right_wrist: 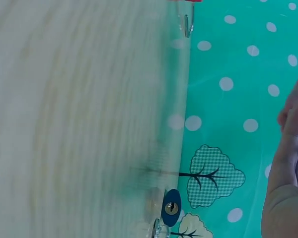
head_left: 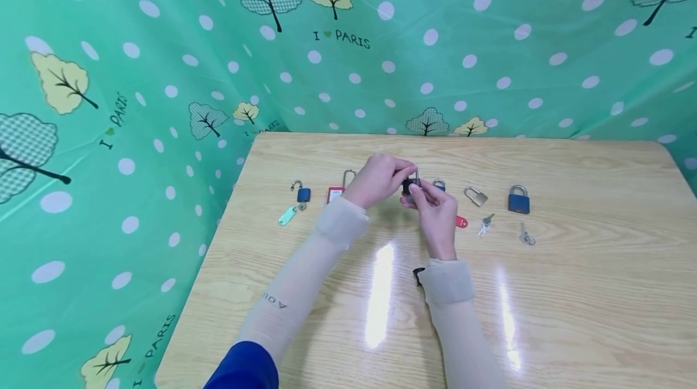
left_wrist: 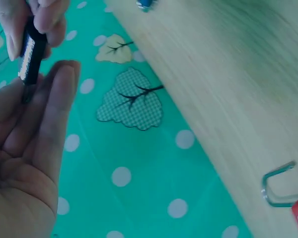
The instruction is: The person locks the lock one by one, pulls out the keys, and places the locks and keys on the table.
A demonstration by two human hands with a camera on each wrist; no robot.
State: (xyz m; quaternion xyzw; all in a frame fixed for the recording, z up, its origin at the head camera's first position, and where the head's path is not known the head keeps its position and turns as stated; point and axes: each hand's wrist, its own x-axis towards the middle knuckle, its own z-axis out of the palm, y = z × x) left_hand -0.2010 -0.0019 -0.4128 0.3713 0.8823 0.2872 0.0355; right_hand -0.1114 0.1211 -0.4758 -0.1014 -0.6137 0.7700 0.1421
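Both hands meet over the far middle of the table around a small black padlock [head_left: 409, 186]. My right hand [head_left: 438, 215] grips its body between thumb and fingers. At the metal shackle [left_wrist: 26, 94], the thumb and fingers of my left hand [left_wrist: 27, 144] pinch it, as the left wrist view shows. Only an edge of the black body shows beside the right hand [right_wrist: 288, 183] in the right wrist view. Left of the hands lies a red padlock [head_left: 334, 194] with a long shackle, partly covered by the left wrist. A blue padlock [head_left: 439, 184] is half hidden behind the right hand.
A blue padlock [head_left: 304, 195] with its shackle swung open lies left, beside a green key tag [head_left: 287, 215]. To the right are a red tag [head_left: 461, 221], a brass-coloured padlock [head_left: 477, 197], keys [head_left: 486, 225], a larger blue padlock [head_left: 519, 202] and more keys [head_left: 526, 235].
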